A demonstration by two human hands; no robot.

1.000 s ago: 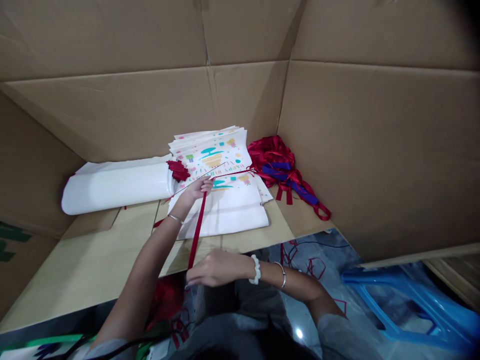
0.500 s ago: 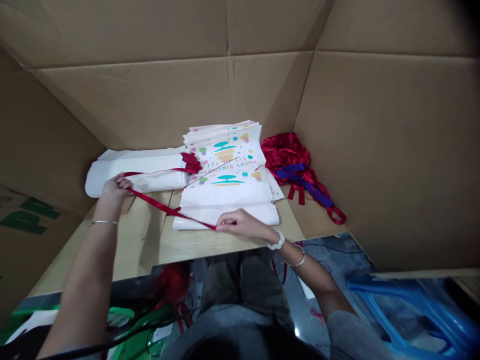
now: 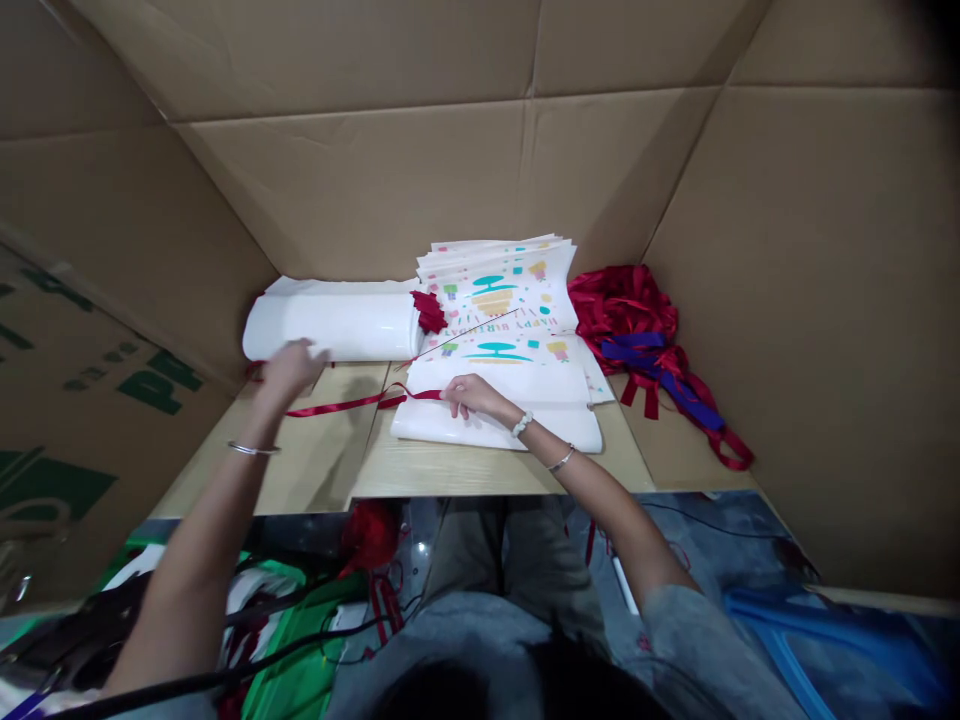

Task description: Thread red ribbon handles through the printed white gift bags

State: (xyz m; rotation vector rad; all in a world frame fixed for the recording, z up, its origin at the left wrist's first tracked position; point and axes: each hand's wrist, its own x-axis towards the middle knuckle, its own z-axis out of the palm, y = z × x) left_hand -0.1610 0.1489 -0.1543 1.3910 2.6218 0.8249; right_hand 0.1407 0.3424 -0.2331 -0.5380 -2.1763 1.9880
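Note:
A red ribbon (image 3: 341, 404) lies stretched across the wooden table (image 3: 457, 471). My right hand (image 3: 469, 395) pinches its right end on the white edge of a stack of printed birthday paper bags (image 3: 501, 335). My left hand (image 3: 289, 366) is at the ribbon's left end, beside a white folded pile of bags (image 3: 334, 325); its fingers are blurred. A thin dark wire (image 3: 469, 331) lies across the printed stack. Red ribbon ends (image 3: 429, 310) stick out of the white pile.
Cardboard walls (image 3: 420, 170) enclose the table on three sides. A heap of red and purple ribbons (image 3: 645, 335) lies in the back right corner. Below the table edge are green bags (image 3: 300, 670), cables and a blue plastic stool (image 3: 840, 640).
My right hand has moved up onto the bag stack with the ribbon end. The ribbon now lies flatter on the table. My left hand has shifted right along the white pile.

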